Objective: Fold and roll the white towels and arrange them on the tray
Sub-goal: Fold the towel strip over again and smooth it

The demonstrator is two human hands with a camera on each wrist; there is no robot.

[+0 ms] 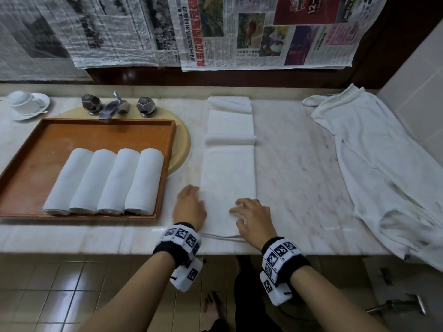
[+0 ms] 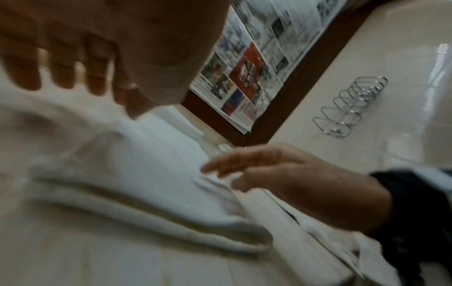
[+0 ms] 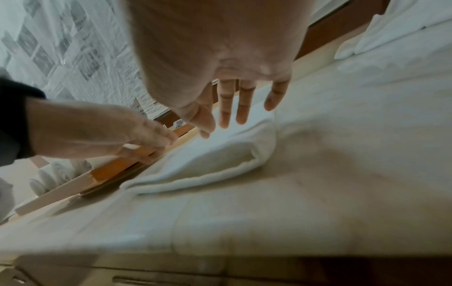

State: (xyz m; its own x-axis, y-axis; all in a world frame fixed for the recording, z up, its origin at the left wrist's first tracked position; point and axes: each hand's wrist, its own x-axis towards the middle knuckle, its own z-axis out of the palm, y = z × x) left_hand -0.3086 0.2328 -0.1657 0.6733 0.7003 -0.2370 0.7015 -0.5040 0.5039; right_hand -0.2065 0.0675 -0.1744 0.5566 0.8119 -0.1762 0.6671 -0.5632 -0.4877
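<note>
Both hands, left hand (image 1: 190,204) and right hand (image 1: 251,215), rest loosely open, gripping nothing, on folded towel strip (image 1: 229,168), judged soft, light, floppy; best taken at near-edge corners.

Wall: newspaper sheets (image 1: 251,32) hung along it, above the counter
Counter: pale marble (image 1: 299,164)
Basin: beige sink (image 1: 182,144) under the tray's far side; tap (image 1: 115,106) between two faceted knobs
Far left: white cup (image 1: 20,100) on a saucer
Side wall: wire rack (image 2: 349,108)
</note>
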